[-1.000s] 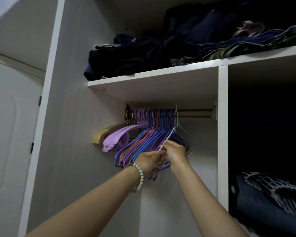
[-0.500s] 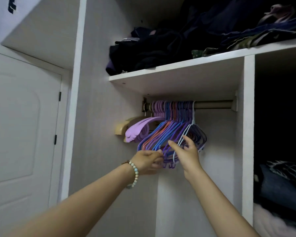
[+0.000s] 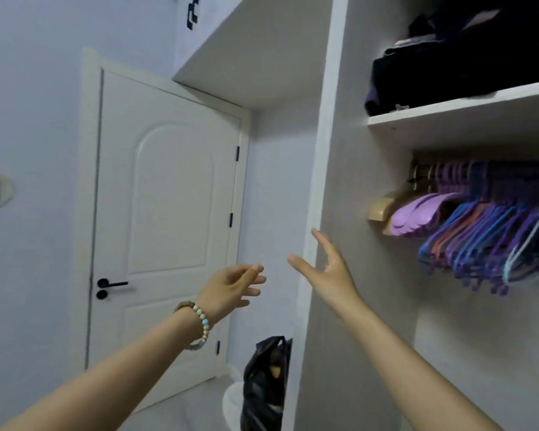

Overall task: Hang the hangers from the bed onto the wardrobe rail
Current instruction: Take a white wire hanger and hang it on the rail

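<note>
Turning away from the wardrobe for another load is judged to be the step in hand. At the left a white door [image 3: 162, 213] is faced. The bed is not in view, so it cannot be told whether hangers are left there.

The left hand [image 3: 231, 286] is held free, fingers loosely spread, with nothing in it. A black bag [image 3: 263, 384] low beside the wardrobe should be stepped round. The right hand [image 3: 327, 272] is likewise released and empty. Both are best kept free, so that the next hangers can be gathered by their hooks, all facing one way.

Further right the hangers [image 3: 486, 234] are packed on the rail [image 3: 422, 174].

Half a second earlier both hands were at that bunch, the right touching a pale hanger. They have since been drawn back, and the view has been swung leftward.
</note>
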`<state>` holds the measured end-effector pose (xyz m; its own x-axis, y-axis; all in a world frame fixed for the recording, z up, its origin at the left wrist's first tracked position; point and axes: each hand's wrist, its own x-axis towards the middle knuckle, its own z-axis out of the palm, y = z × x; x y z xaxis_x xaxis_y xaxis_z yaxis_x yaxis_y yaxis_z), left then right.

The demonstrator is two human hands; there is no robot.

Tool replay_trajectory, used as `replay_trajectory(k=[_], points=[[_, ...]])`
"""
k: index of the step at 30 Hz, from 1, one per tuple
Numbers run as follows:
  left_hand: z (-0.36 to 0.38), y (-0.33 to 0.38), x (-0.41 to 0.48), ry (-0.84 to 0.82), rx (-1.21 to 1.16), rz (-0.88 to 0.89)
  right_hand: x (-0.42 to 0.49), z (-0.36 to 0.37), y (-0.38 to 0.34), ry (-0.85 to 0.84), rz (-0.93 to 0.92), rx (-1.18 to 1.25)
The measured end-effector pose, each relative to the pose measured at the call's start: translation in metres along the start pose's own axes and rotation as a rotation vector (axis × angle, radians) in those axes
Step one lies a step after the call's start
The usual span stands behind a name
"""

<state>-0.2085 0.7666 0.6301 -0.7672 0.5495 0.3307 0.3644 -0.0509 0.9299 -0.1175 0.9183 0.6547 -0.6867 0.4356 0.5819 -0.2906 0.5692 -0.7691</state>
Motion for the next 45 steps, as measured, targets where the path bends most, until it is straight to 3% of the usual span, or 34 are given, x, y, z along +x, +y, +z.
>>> replay_trajectory(k=[5,11,20,25,30,38,45], points=[[-0.136,-0.077,-0.059,0.238,0.178,-0.132,-0.036,0.152,0.000,-0.343,0.092,0.038],[-0.277,-0.179,-0.186,0.472,0.322,-0.412,-0.132,0.338,0.010,-0.734,0.266,0.042],[-0.419,-0.334,-0.413,0.730,0.342,-0.915,-0.333,0.551,0.040,-1.204,0.440,0.010],[-0.438,-0.406,-0.525,0.835,0.358,-1.180,-0.438,0.618,0.083,-1.328,0.511,-0.071],[-0.428,-0.472,-0.600,0.827,0.345,-1.363,-0.521,0.651,0.139,-1.414,0.596,-0.177],[-0.373,-0.558,-0.657,0.743,0.220,-1.430,-0.630,0.666,0.209,-1.448,0.791,-0.253],[-0.346,-0.611,-0.689,0.867,0.202,-1.467,-0.692,0.676,0.230,-1.377,0.953,-0.157]])
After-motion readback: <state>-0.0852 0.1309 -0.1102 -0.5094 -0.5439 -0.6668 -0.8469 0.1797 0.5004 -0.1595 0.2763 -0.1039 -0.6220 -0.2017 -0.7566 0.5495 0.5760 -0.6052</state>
